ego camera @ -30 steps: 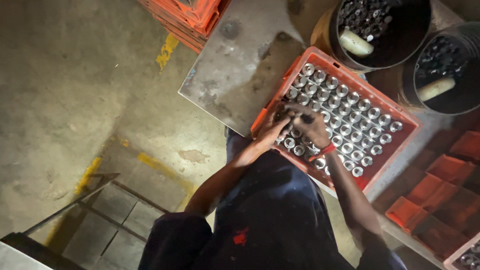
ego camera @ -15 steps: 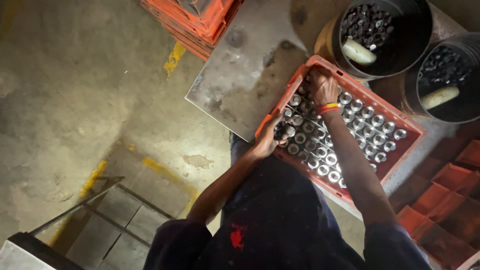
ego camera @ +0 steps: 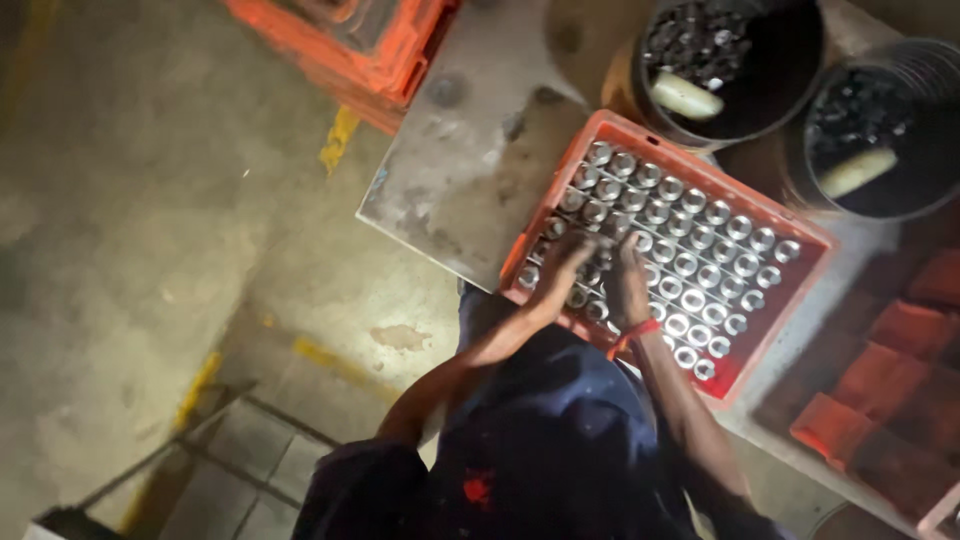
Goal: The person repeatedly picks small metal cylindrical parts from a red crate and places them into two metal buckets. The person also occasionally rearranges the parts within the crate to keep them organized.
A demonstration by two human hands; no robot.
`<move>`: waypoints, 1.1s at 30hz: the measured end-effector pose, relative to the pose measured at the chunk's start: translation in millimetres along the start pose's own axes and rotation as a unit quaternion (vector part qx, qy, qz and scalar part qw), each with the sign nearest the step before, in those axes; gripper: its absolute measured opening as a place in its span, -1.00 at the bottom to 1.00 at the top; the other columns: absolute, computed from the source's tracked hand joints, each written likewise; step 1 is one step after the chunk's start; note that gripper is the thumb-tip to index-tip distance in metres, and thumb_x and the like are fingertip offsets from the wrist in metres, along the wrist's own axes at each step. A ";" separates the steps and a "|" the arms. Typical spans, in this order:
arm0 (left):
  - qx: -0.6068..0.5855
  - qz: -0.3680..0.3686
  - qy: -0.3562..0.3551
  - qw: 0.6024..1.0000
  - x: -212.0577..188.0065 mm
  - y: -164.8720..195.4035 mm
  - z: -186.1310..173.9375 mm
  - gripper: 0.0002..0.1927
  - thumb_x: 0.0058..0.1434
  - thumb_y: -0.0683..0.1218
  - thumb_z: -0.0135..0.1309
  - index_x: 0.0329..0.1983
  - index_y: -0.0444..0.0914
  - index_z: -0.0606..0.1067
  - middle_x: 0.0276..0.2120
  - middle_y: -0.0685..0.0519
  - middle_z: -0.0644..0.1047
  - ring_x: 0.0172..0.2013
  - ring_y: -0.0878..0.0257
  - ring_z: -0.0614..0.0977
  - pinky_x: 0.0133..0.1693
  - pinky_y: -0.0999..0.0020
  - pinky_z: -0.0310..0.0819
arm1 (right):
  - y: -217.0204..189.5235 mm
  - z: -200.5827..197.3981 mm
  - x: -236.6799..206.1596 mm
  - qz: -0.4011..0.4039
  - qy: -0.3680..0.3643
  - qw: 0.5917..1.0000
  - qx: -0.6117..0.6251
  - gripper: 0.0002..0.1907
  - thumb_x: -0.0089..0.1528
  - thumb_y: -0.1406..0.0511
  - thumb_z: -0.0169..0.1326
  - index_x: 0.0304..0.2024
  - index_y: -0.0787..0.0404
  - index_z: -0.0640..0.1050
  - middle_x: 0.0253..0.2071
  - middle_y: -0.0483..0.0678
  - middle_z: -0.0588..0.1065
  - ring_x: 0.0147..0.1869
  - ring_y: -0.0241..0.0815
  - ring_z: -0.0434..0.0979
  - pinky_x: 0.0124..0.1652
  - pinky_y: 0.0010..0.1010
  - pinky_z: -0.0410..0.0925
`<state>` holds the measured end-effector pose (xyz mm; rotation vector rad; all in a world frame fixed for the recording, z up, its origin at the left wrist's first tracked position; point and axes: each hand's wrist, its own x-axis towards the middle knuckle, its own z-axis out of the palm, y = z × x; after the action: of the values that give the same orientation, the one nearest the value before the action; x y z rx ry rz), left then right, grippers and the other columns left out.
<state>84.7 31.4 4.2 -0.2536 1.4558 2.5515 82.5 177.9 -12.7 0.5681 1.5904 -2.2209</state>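
As I bent over the red crate (ego camera: 812,236) on the bench (ego camera: 450,190), my left hand (ego camera: 560,268) and right hand (ego camera: 627,282) pressed loosely, gripping nothing, on its metal rings (ego camera: 690,270), apparently mid-sorting, the next pick needing care.

Two buckets (ego camera: 735,60), one red crate (ego camera: 815,240)

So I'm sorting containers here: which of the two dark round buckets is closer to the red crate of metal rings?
The left dark round bucket, holding a pale oblong piece, sits right at the red plastic crate's far rim; the other dark bucket stands further right.
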 end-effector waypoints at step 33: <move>0.624 -0.079 0.096 0.772 110.2 31.0 -46.5 -0.21 0.19 0.48 -0.04 0.05 -0.28 0.53 -0.03 -0.34 0.60 0.01 -0.37 0.60 0.03 -0.22 0.46 | -273.1 -159.4 83.9 -0.080 0.449 0.753 -0.474 -0.29 0.20 0.07 0.30 0.25 0.15 0.28 -0.12 0.31 0.60 -0.06 0.34 0.60 -0.06 0.07 0.45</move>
<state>-27.1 -15.1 -20.1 -0.3645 2.6429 0.9837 -107.1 409.5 119.5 1.2484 2.9599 -0.8268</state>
